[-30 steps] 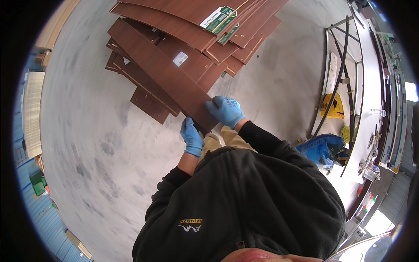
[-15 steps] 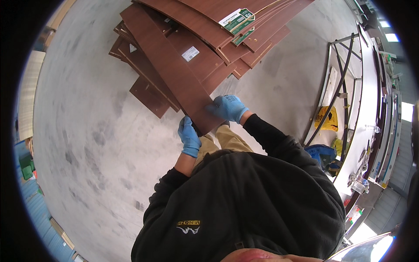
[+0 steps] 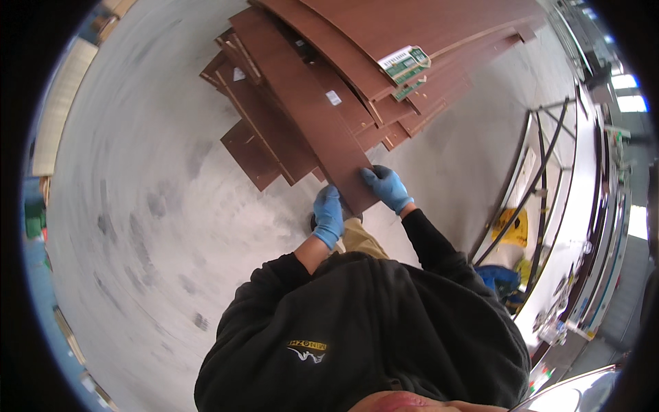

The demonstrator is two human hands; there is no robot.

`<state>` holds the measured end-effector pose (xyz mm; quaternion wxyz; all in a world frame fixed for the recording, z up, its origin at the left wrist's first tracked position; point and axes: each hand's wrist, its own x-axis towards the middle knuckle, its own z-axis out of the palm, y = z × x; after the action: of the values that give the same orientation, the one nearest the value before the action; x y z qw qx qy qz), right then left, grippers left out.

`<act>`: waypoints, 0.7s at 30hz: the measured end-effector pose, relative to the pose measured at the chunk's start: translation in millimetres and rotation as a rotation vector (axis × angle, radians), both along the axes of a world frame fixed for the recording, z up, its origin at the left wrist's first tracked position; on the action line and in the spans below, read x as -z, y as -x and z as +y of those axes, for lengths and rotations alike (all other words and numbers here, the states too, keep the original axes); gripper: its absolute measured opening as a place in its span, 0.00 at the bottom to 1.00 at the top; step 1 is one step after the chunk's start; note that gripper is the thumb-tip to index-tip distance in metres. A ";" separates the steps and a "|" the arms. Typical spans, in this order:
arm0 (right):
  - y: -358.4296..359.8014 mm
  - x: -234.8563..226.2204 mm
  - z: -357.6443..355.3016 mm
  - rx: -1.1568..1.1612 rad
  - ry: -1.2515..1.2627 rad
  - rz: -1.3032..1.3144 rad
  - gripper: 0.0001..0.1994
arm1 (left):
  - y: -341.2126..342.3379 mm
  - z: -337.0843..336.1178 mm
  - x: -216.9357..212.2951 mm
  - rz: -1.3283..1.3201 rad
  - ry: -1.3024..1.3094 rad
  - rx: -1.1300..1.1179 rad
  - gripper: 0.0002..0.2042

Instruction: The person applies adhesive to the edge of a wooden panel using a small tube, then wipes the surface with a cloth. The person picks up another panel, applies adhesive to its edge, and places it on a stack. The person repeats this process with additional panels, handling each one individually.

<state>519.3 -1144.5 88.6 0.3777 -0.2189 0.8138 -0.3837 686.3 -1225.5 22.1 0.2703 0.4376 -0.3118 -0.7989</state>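
Observation:
A long reddish-brown board [image 3: 317, 127] slants across the view, its near end in front of my legs. My left hand [image 3: 329, 218], in a blue glove, grips the left edge close to that end; its fingertips are partly hidden. On the opposite edge my right hand [image 3: 388, 189], gloved alike, is closed with the thumb on top and the other fingers out of sight beneath. The board's far part lies over a fanned pile of similar brown panels [image 3: 467, 27]. One panel in the pile carries a green-and-white label [image 3: 405, 64], another a small white sticker [image 3: 333, 97].
At the right stands a dark metal frame [image 3: 542, 165] beside a long white-topped bench [image 3: 583, 185]. A yellow bag [image 3: 511, 227] and a blue bag [image 3: 497, 279] sit low by the frame. Pale boards [image 3: 63, 106] lie along the left side of the grey floor.
The pile, the board and both hands appear farther right in view. My right hand has shifted from lying over the board's surface to gripping its right edge; my left hand still holds the left edge.

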 end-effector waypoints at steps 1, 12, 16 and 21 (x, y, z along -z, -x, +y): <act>1.6 3.5 1.3 0.053 0.037 -0.036 0.25 | 6.1 0.8 3.5 -0.142 0.010 0.045 0.18; 33.1 25.9 0.3 0.115 0.139 0.306 0.21 | 62.3 14.1 21.8 -0.293 0.333 0.139 0.19; 33.8 31.4 -7.7 0.105 0.107 0.365 0.21 | 65.3 4.9 22.8 -0.283 0.398 0.047 0.18; 41.5 30.4 -6.9 0.065 0.090 0.334 0.22 | 61.2 -0.8 10.2 -0.285 0.358 0.102 0.17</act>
<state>477.7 -1151.4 58.2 0.2143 -0.2701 0.8538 -0.3901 625.0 -1226.3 11.8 0.2560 0.4748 -0.5053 -0.6736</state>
